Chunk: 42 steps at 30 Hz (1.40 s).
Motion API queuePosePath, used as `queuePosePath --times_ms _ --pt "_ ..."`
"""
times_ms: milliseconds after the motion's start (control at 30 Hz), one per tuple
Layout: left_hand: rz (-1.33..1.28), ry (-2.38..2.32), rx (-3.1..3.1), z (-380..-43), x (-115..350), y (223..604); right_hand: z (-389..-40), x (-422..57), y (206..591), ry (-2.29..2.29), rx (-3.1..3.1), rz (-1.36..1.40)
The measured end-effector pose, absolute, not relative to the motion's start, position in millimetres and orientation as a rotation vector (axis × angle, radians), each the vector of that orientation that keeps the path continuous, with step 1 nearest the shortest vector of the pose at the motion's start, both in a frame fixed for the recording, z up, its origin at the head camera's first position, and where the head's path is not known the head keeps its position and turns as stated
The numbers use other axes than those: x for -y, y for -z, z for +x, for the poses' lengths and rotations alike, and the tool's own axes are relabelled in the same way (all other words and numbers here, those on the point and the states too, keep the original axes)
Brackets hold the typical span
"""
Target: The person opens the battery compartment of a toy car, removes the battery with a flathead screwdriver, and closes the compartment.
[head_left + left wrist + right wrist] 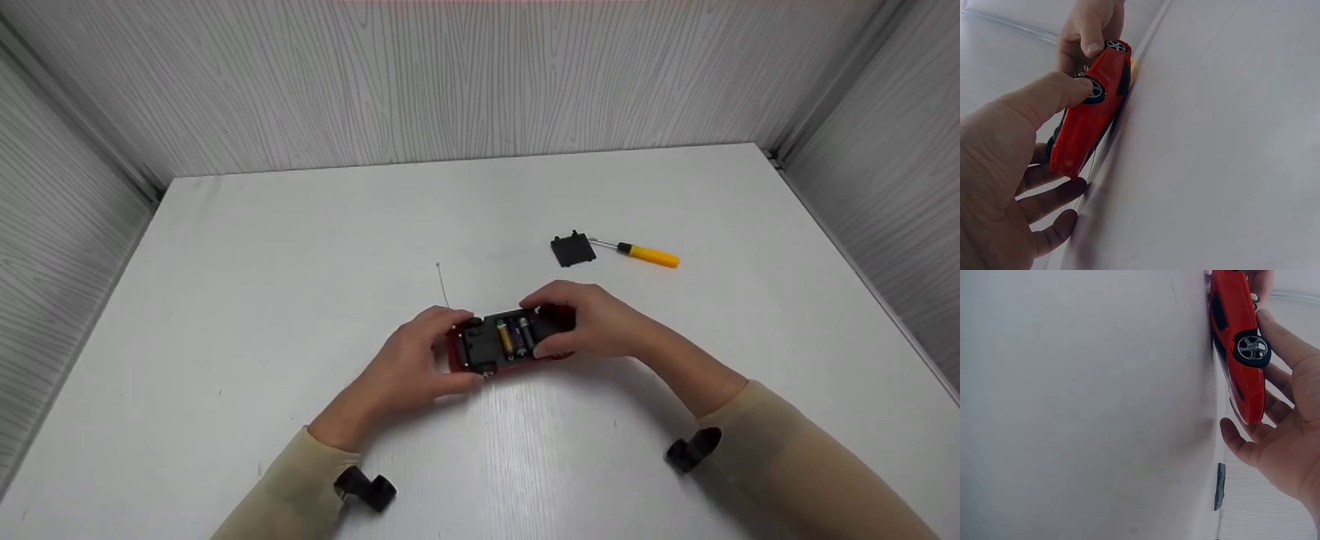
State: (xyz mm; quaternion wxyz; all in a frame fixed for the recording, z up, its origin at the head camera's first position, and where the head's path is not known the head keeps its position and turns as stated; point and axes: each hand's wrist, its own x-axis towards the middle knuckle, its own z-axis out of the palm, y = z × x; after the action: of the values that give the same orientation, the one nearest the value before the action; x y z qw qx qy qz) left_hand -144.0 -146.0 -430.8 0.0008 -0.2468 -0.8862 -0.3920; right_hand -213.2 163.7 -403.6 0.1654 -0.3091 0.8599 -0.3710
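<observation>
A red toy car (480, 342) lies upside down on the table, its black underside facing up. Three batteries (514, 337) sit side by side in its uncovered compartment. My left hand (409, 360) grips the car's left end, thumb on a wheel (1095, 91) in the left wrist view. At the other end my right hand (600, 322) holds the car between thumb and fingers, partly covering the underside there. A silver wheel (1252, 347) shows near the right thumb in the right wrist view. From the car's far side a thin antenna (442, 283) sticks out.
A square black battery cover (574, 250) lies beyond the right hand. Beside it is a screwdriver with a yellow handle (654, 256), its metal tip close to the cover. Wood-grain panels (465, 82) stand behind and beside the white table (300, 225).
</observation>
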Motion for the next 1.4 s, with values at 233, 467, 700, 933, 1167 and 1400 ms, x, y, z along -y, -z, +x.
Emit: queuePosePath --times_ms 233,467,700,933,1167,1400 --pt "-0.777 1.233 2.78 -143.9 145.5 431.0 -212.6 -164.4 406.7 1.079 -2.439 -0.855" --pt "-0.755 1.206 2.809 -143.3 144.3 430.2 -210.8 -162.8 407.5 1.092 -2.444 -0.832" --pt "-0.75 1.211 2.805 -144.0 143.9 431.3 -211.0 -162.3 408.7 1.098 -2.447 -0.89" --pt "-0.742 1.216 2.805 -143.3 143.5 431.1 -212.2 -164.1 409.9 1.099 -2.437 -0.916" --pt "-0.75 1.219 2.797 -143.2 143.8 430.6 -213.4 -165.4 409.0 1.128 -2.382 -0.933" --pt "-0.743 1.236 2.797 -143.2 144.1 429.8 -214.0 -165.3 410.3 1.171 -2.362 -0.981"
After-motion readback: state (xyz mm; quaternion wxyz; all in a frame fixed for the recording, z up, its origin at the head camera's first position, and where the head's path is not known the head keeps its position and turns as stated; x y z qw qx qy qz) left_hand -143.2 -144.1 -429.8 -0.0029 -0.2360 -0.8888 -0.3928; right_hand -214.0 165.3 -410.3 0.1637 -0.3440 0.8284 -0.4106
